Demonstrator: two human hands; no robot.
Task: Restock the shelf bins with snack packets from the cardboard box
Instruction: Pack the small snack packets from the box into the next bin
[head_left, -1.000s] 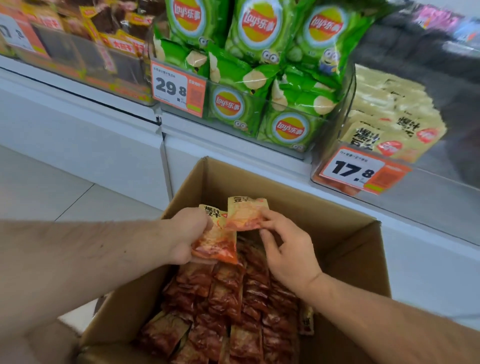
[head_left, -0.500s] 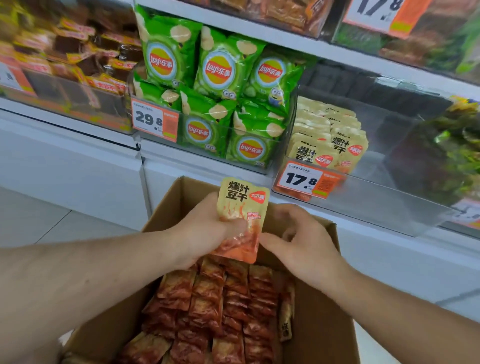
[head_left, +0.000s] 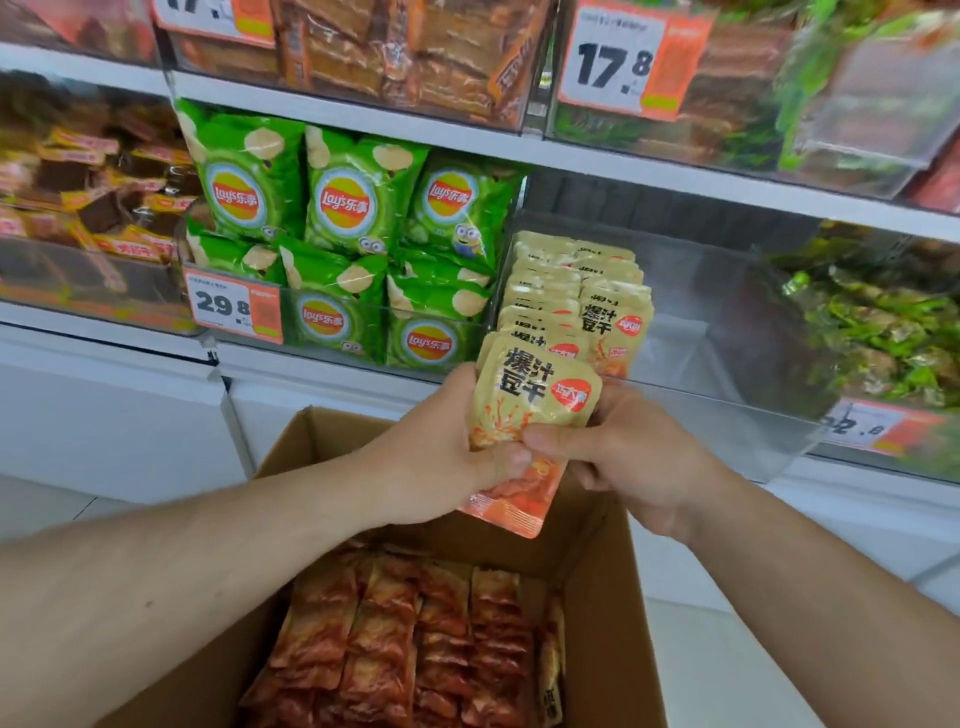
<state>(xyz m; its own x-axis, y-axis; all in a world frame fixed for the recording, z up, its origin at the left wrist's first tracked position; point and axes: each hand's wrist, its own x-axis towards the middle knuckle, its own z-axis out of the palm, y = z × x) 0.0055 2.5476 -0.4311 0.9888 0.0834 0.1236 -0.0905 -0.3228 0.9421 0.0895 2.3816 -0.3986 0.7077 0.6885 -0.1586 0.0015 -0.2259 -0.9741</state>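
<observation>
We see both grips curled on the snack packets (head_left: 530, 410) above the cardboard box (head_left: 597, 597): left hand (head_left: 441, 447), right hand (head_left: 628, 452); the stack's lower packets stay hidden.

The clear plastic shelf bin (head_left: 727, 332) is open at the top, and its right-hand part behind the transparent front wall holds free room. Its left part is filled by two rows of beige and orange snack packets (head_left: 571, 291) standing upright. Above the bin, the white upper shelf edge (head_left: 675, 182) limits the way in from overhead. To the left, green crisp bags (head_left: 358, 208) crowd the neighbouring bin; to the right sit green-wrapped sweets (head_left: 878, 332). Below, the open brown cardboard box (head_left: 597, 597) is packed with reddish packets (head_left: 415, 639), with a narrow gap along its right wall.
</observation>
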